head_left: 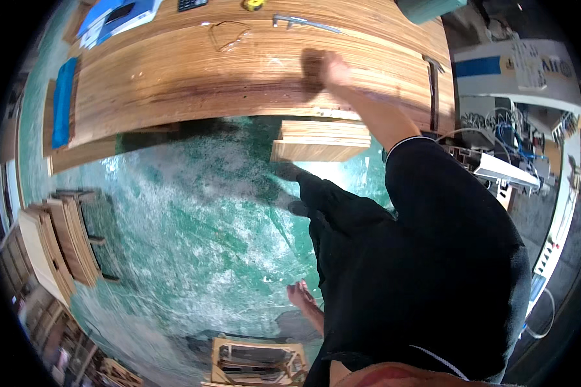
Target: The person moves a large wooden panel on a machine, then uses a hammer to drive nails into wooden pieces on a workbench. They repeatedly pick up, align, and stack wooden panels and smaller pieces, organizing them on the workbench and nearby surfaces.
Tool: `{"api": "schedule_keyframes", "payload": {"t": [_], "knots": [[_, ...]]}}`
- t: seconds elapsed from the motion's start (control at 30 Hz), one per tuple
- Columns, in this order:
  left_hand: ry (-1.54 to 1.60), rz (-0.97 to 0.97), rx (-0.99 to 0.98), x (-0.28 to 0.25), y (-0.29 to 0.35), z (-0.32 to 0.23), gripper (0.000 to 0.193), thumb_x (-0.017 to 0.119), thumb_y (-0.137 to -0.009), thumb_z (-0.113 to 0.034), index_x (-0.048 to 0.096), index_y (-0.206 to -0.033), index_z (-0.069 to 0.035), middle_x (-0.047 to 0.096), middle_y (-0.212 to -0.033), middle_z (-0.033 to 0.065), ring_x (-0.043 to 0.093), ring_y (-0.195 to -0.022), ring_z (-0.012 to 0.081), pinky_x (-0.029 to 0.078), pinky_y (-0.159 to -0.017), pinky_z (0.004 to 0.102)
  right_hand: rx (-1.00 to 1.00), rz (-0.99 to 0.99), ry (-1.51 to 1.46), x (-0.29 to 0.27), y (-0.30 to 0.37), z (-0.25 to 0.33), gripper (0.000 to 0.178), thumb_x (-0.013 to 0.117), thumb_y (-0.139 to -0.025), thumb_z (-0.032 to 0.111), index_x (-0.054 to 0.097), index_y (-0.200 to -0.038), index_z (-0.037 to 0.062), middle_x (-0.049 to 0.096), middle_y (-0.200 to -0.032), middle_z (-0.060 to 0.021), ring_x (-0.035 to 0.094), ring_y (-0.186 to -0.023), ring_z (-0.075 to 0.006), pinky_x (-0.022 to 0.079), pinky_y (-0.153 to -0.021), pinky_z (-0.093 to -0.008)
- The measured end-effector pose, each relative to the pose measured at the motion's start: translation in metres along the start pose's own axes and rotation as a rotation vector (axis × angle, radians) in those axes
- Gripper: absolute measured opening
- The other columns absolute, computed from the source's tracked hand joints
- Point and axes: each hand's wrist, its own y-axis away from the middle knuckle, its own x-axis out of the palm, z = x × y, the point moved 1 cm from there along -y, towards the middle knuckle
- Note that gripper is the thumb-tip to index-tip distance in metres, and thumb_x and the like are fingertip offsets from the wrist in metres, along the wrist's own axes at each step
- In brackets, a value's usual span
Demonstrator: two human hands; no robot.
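My right hand (335, 70) reaches over the wooden table (174, 90), with its dark shadow beside it on the boards. Its fingers look blurred and bent, and I cannot make out anything in them. Beyond it on the tabletop lie a caliper (306, 24) and a pair of glasses (229, 35). My left hand (300, 294) hangs low over the green floor, fingers loosely curled with nothing visible in them. Below the table's near edge, close to my feet, is a stack of wooden boards (323, 143).
A hammer (434, 90) lies at the table's right end. Far back are a yellow tape measure (253, 4), a calculator (192, 4) and a phone (119, 13) on papers. Board stacks (61, 242) stand at left, a wooden frame (258, 351) behind. Machinery with cables (503, 138) is at right.
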Motion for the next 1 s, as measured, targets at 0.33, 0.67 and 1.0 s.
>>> {"api": "schedule_keyframes", "payload": {"t": [0.33,0.67,1.0], "knots": [[-0.162,-0.013,-0.03,0.015,-0.005,-0.1,0.042,0.055,-0.086,0.011,0.046,-0.126,0.003,0.047,-0.114,0.0105,0.053,-0.099,0.0196,0.054,-0.094,0.0464,0.867,0.073,0.413,-0.055,-0.001,-0.319,0.072,0.072,-0.076,0.05,0.05,-0.13,0.0069,0.054,-0.129,-0.0168,0.045,-0.127,-0.0315,0.04,-0.1,-0.0514],[-0.195,0.138,-0.098,-0.017,-0.033,-0.093,0.031,0.06,-0.086,0.004,0.052,-0.115,-0.004,0.049,-0.09,0.0073,0.056,-0.085,0.0207,0.059,-0.078,0.0441,0.867,0.194,0.265,-0.074,0.06,-0.399,0.062,0.071,-0.075,0.047,0.059,-0.117,0.0029,0.061,-0.117,-0.0185,0.055,-0.114,-0.031,0.046,-0.092,-0.0462],[-0.284,0.132,-0.127,-0.009,-0.031,-0.094,0.029,0.057,-0.091,-0.008,0.049,-0.118,-0.002,0.049,-0.09,0.007,0.053,-0.082,0.0195,0.053,-0.091,0.0489,0.801,0.283,0.067,-0.049,0.051,-0.341,0.054,0.071,-0.073,0.044,0.068,-0.104,-0.0011,0.068,-0.105,-0.0202,0.065,-0.1,-0.0304,0.052,-0.084,-0.0411]]}}
